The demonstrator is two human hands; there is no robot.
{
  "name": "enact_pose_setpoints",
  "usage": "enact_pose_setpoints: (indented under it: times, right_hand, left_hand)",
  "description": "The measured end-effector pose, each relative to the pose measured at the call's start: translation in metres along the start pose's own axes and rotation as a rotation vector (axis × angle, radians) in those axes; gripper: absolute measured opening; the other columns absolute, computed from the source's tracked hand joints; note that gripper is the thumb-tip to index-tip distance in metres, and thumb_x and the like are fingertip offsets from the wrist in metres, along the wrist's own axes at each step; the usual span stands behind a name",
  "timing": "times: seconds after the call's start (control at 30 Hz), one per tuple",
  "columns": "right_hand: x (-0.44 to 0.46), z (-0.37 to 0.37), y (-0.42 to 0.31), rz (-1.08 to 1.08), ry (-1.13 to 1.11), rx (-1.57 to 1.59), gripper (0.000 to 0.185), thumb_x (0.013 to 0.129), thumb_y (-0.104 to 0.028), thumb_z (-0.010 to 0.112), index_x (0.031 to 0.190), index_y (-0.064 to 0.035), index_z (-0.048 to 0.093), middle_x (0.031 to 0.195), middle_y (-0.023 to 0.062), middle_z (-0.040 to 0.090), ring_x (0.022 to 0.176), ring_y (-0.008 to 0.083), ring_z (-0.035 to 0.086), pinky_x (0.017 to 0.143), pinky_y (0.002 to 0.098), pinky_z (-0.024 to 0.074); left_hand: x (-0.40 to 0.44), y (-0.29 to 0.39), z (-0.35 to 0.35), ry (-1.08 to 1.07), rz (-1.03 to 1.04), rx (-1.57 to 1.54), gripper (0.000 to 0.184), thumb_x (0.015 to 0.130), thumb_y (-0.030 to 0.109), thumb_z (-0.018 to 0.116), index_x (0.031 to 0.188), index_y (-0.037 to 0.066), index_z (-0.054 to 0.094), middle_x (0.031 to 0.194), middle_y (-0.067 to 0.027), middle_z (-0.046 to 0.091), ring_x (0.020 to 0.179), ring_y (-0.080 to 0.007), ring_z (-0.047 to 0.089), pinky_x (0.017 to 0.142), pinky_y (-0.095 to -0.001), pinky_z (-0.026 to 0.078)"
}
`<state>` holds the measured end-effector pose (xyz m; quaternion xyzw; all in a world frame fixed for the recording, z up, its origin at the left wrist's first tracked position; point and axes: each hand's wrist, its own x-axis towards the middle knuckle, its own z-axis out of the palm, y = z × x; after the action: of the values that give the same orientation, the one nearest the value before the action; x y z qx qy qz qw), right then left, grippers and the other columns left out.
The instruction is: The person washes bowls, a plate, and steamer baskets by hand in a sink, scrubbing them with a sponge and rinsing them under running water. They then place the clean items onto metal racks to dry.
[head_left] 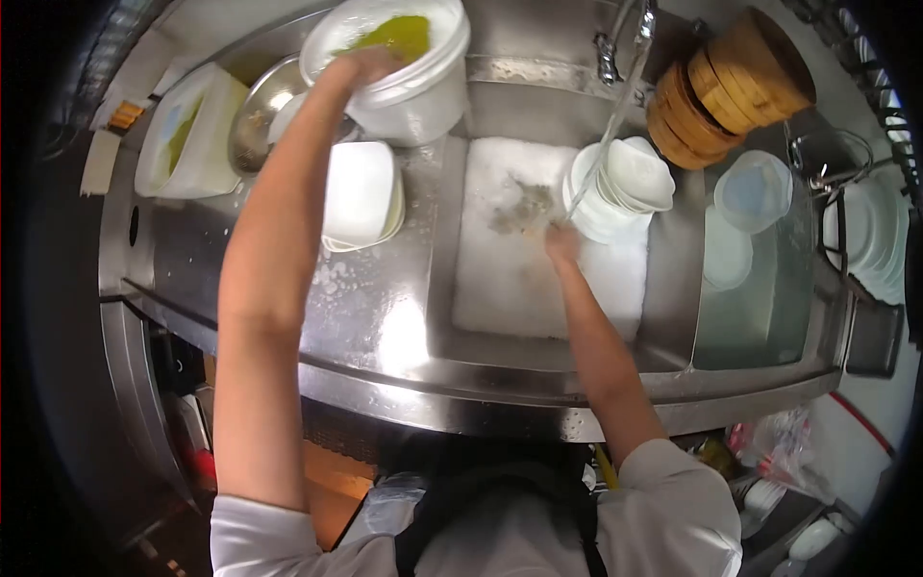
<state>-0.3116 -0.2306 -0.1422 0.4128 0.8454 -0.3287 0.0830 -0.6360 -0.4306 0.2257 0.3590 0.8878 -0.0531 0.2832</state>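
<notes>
My left hand (377,63) reaches over the near rim of a white plastic bucket (409,111) that has yellow-green liquid in it. Its fingers are down inside the bucket and mostly hidden. In the foam-filled sink (500,298), my right hand (561,240) is low at the suds, just left of a stack of white bowls (635,178). Foam and blur hide its fingers. A stream of water (603,149) runs from the tap (644,29) and comes down close to this hand. Dark, cloudy patches (524,207) show in the foam beside it.
Stacked white square dishes (361,192) stand on the steel counter left of the sink. Farther left are a metal bowl (252,125) and a white tub (197,139). Bamboo steamers (716,91) sit at the back right. A second basin (750,322) holds water and pale round containers (753,192).
</notes>
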Motion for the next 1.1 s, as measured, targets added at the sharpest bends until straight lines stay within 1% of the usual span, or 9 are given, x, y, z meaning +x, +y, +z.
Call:
enact_pose_setpoints:
  times: [0.1, 0.3, 0.4, 0.5, 0.6, 0.77, 0.9, 1.0, 1.1]
  right_hand:
    - [-0.022, 0.008, 0.053, 0.188, 0.187, -0.389, 0.043, 0.083, -0.028, 0.054, 0.117, -0.002, 0.055, 0.109, 0.0208, 0.061, 0.1, 0.0321, 0.06, 0.09, 0.039, 0.0461]
    - [0.02, 0.083, 0.107, 0.231, -0.434, 0.374, 0.037, 0.081, -0.021, 0.056, 0.11, 0.0023, 0.052, 0.109, 0.0204, 0.059, 0.104, 0.0311, 0.057, 0.08, 0.0399, 0.0489]
    - [0.01, 0.041, 0.032, 0.149, -0.269, 0.216, 0.042, 0.079, -0.02, 0.055, 0.114, 0.0024, 0.052, 0.109, 0.0232, 0.061, 0.102, 0.0368, 0.059, 0.087, 0.0429, 0.0473]
    - [0.011, -0.028, -0.021, -0.185, -0.127, -0.091, 0.042, 0.079, -0.015, 0.054, 0.117, 0.0036, 0.049, 0.104, 0.0267, 0.061, 0.098, 0.0379, 0.061, 0.084, 0.0429, 0.0496]
    - [0.023, -0.066, -0.023, -0.08, -0.11, 0.606, 0.042, 0.079, -0.008, 0.051, 0.118, 0.0063, 0.045, 0.099, 0.0286, 0.061, 0.087, 0.0391, 0.064, 0.069, 0.042, 0.0558]
    - [-0.035, -0.145, -0.082, -0.031, -0.088, 0.617, 0.039, 0.074, 0.0, 0.046, 0.111, 0.0094, 0.048, 0.088, 0.0301, 0.061, 0.059, 0.0391, 0.064, 0.044, 0.0405, 0.0562]
    - [-0.037, -0.154, -0.082, -0.063, 0.254, 0.665, 0.039, 0.075, -0.001, 0.046, 0.111, 0.0145, 0.048, 0.095, 0.0291, 0.06, 0.067, 0.0397, 0.065, 0.041, 0.0432, 0.0551]
    - [-0.047, -0.184, -0.09, -0.162, 0.025, 0.506, 0.041, 0.074, -0.001, 0.046, 0.112, 0.0168, 0.045, 0.094, 0.0308, 0.06, 0.063, 0.0397, 0.065, 0.041, 0.0425, 0.0553]
    - [-0.066, -0.206, -0.108, -0.064, 0.312, 0.666, 0.027, 0.073, -0.001, 0.049, 0.096, 0.0127, 0.051, 0.072, 0.0288, 0.062, 0.06, 0.0377, 0.065, 0.054, 0.0454, 0.0526]
  left_hand:
    - [-0.018, 0.026, -0.007, 0.086, -0.147, 0.008, 0.044, 0.082, 0.036, 0.055, 0.117, 0.01, 0.061, 0.114, -0.0125, 0.063, 0.102, -0.0251, 0.06, 0.087, -0.0353, 0.043]
    - [-0.02, 0.031, -0.004, 0.162, -0.29, -0.232, 0.052, 0.08, 0.039, 0.055, 0.12, 0.007, 0.057, 0.113, -0.0144, 0.062, 0.1, -0.0239, 0.059, 0.086, -0.0353, 0.043]
    - [-0.003, 0.013, 0.019, 0.451, -0.315, -0.237, 0.05, 0.081, 0.039, 0.054, 0.12, 0.008, 0.057, 0.109, -0.0145, 0.063, 0.1, -0.0246, 0.06, 0.085, -0.0366, 0.043]
    - [0.003, 0.007, 0.008, 0.147, -0.333, -0.209, 0.064, 0.078, 0.049, 0.054, 0.123, 0.004, 0.055, 0.119, -0.021, 0.058, 0.112, -0.0329, 0.055, 0.095, -0.0367, 0.041]
    - [-0.015, 0.024, -0.003, 0.164, -0.258, -0.134, 0.062, 0.077, 0.045, 0.054, 0.123, 0.004, 0.055, 0.12, -0.0207, 0.058, 0.112, -0.0331, 0.055, 0.095, -0.0373, 0.041]
    - [-0.007, 0.004, 0.009, 0.617, -0.167, -0.277, 0.051, 0.077, 0.031, 0.056, 0.124, 0.011, 0.055, 0.114, -0.0235, 0.059, 0.106, -0.0381, 0.056, 0.092, -0.0413, 0.043]
    - [-0.037, 0.035, 0.005, 1.463, -0.042, -0.422, 0.044, 0.081, 0.028, 0.057, 0.121, 0.01, 0.056, 0.106, -0.0196, 0.06, 0.089, -0.0369, 0.061, 0.084, -0.0423, 0.046]
    - [-0.078, 0.099, 0.013, 1.494, 0.205, -0.763, 0.043, 0.081, 0.022, 0.06, 0.121, 0.006, 0.056, 0.1, -0.0152, 0.064, 0.088, -0.023, 0.061, 0.081, -0.0323, 0.048]
    - [-0.084, 0.146, 0.062, 0.996, 0.374, -0.869, 0.044, 0.079, 0.014, 0.061, 0.122, 0.005, 0.055, 0.11, -0.0096, 0.062, 0.095, -0.017, 0.059, 0.084, -0.03, 0.047]
